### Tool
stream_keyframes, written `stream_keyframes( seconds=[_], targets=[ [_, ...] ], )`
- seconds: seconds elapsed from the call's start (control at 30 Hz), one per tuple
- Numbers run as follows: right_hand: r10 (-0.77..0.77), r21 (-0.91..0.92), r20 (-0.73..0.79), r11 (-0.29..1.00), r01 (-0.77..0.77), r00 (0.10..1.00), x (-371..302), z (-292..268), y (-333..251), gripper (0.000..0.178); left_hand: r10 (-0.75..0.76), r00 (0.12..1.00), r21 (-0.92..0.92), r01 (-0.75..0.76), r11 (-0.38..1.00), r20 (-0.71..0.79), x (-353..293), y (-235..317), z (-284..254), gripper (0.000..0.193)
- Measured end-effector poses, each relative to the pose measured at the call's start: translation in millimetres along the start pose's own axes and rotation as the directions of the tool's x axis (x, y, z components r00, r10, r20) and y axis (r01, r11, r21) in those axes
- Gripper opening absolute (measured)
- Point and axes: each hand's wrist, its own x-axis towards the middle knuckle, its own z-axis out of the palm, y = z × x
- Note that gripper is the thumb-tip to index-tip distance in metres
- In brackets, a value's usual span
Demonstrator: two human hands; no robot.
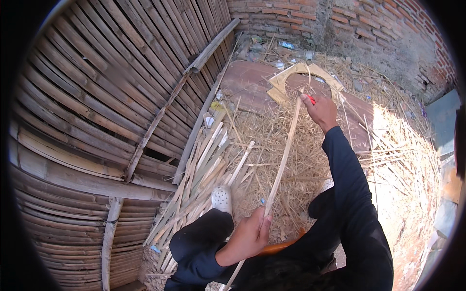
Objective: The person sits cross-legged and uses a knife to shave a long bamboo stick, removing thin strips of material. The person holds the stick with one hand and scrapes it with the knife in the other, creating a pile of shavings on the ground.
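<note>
A long, pale bamboo strip (284,167) slants across the middle of the view, rising from below my left hand to my right. My left hand (248,235) is closed around its lower part, near my knees, and the tail of the strip runs on past it toward the bottom edge. Farther off, my right hand (324,110) is closed on a small tool with a red handle (311,100), at the strip's far end. Most of that tool is hidden by my fingers, and its blade or tip cannot be made out.
Split bamboo strips (194,179) lie piled at left, beside a bamboo slat wall (97,97). Shavings (257,126) cover the ground between my white clogs (222,199). A yellowish board with a round cutout (276,89) lies ahead, before a brick wall (359,24).
</note>
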Motion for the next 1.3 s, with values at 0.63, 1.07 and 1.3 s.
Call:
stream_keyframes(
  seconds=[0.63, 1.07, 1.3],
  targets=[
    [-0.623, 0.511, 0.189, 0.722, 0.466, 0.759, -132, -40, -123, 0.053, -0.252, 0.967, -0.788, 0.179, 0.59, 0.03, 26, 1, -27, 0.021],
    [-0.696, 0.417, 0.079, 0.674, 0.61, 0.714, -122, -42, -118, 0.059, -0.252, 0.965, -0.682, 0.137, 0.718, -0.072, 33, -1, -14, 0.014],
    [-0.121, 0.027, 0.219, 0.993, 0.118, 0.968, -60, -18, -90, 0.064, -0.149, 0.989, -0.576, 0.136, 0.806, 0.025, 18, -18, 14, 0.016]
  ],
)
